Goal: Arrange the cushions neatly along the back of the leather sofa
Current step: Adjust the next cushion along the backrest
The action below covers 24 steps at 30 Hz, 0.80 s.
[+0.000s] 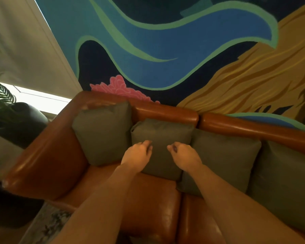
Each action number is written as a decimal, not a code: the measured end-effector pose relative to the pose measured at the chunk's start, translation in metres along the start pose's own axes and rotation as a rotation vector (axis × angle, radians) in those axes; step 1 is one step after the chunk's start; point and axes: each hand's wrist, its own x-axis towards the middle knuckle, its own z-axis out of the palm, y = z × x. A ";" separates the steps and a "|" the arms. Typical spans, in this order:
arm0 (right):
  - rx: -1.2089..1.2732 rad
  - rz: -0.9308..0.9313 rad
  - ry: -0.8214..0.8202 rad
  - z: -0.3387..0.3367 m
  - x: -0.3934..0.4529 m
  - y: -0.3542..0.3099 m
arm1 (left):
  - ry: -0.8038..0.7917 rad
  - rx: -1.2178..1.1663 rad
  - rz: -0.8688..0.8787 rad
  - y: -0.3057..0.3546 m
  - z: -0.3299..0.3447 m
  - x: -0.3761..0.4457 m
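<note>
Several olive-green cushions stand in a row against the back of a brown leather sofa (165,112). The leftmost cushion (102,132) sits in the corner by the armrest (48,155). Beside it, the second cushion (163,132) leans upright and overlaps the third cushion (224,159). A fourth cushion (285,182) reaches the right edge. My left hand (137,154) and my right hand (183,154) hover side by side in front of the second cushion's face. Their fingers are loosely curled and no fabric is bunched in them.
A painted mural wall (165,50) rises right behind the sofa. A dark plant pot (19,124) with palm fronds stands past the left armrest, in front of a bright window (39,99). A patterned rug (48,224) lies at the lower left.
</note>
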 end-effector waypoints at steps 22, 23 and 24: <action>-0.283 0.027 0.482 0.120 0.157 0.009 | 0.012 0.085 0.416 -0.135 0.102 0.178; -0.324 0.015 0.502 0.130 0.163 0.019 | 0.046 0.090 0.425 -0.138 0.119 0.181; -0.347 0.000 0.531 0.126 0.165 0.016 | 0.085 0.085 0.446 -0.138 0.116 0.186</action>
